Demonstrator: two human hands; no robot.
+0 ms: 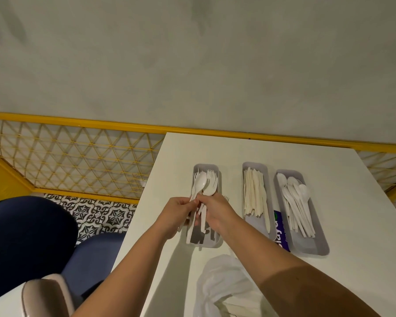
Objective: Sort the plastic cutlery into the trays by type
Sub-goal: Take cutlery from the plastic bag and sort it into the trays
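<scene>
At frame centre, the left hand [180, 212] grips a white plastic cutlery bundle [202, 217] while the right hand [216, 212] pinches out a white plastic spoon [200, 182], likely bound for the rightmost grey rectangular tray [316, 252].

trays [205, 166]: 3 | hands: 2, left hand [181, 210], right hand [216, 212] | spoons [200, 182] held: 2, left of middle tray [254, 164] | bag [217, 284]: 1 | packet [280, 227]: 1, right of middle tray

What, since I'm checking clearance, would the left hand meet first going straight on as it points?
Probably the right hand: the left hand points toward it, both holding white cutlery over the fork tray; depth unclear.
</scene>
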